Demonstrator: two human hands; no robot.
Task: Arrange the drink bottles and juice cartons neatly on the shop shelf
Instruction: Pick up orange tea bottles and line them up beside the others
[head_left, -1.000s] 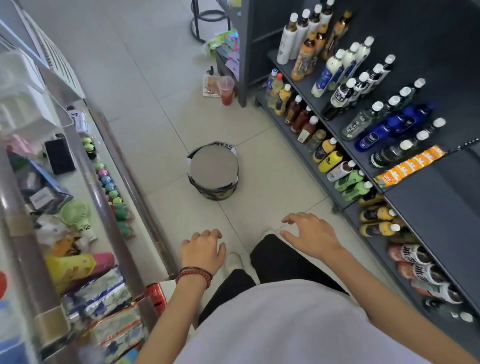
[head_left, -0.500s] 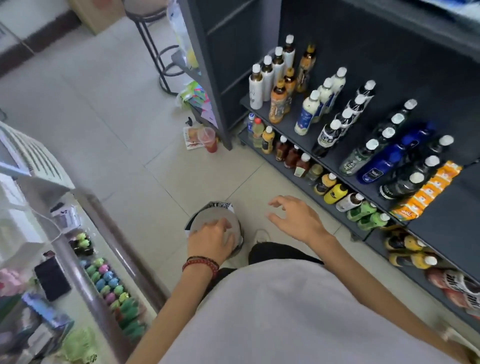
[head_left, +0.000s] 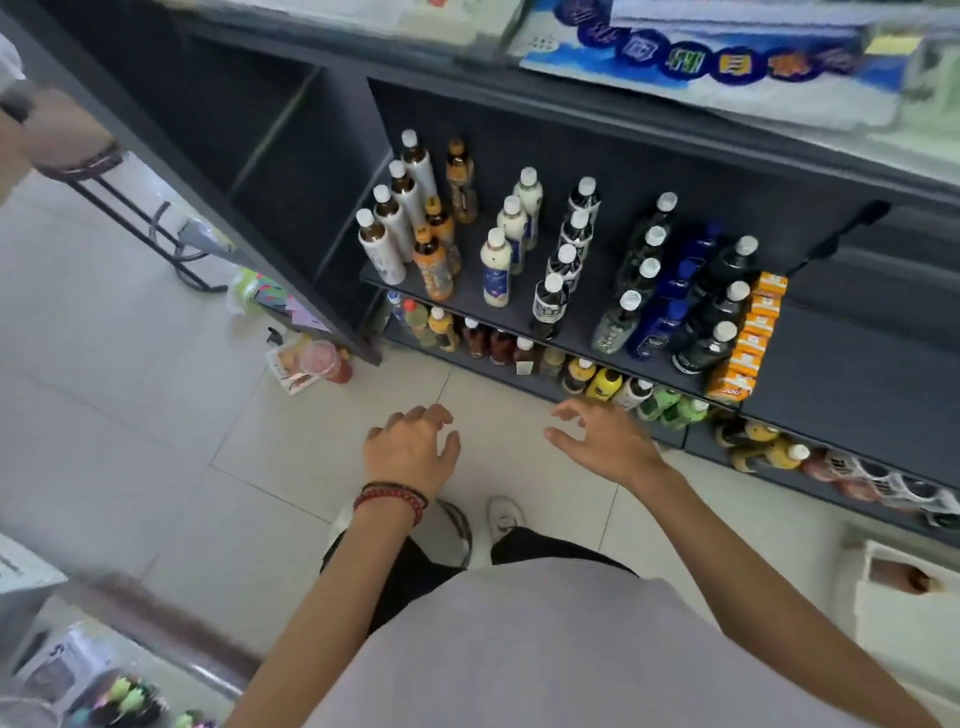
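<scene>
A dark shop shelf (head_left: 841, 358) carries rows of drink bottles: white and orange ones (head_left: 432, 262) at the left, cream ones (head_left: 496, 270), black ones (head_left: 550, 306), and blue ones (head_left: 660, 322) further right. A row of orange juice cartons (head_left: 748, 340) runs along the right end. More bottles (head_left: 602, 382) stand on the lower shelf. My left hand (head_left: 410, 449) hovers over the floor with loosely curled fingers and holds nothing. My right hand (head_left: 605, 441) is spread, empty, just in front of the lower shelf's bottles.
A red cup (head_left: 327, 361) and a packet lie on the floor beside the shelf's left upright. A metal stool (head_left: 156, 228) stands at the left, and another person's arm (head_left: 47, 130) shows at the top left. A glass counter (head_left: 130, 670) is behind me at the lower left.
The view has swung right and up toward the shelf. The round stool cover on the floor has left the view. Both hands now hover nearer the lower shelf, still empty.
</scene>
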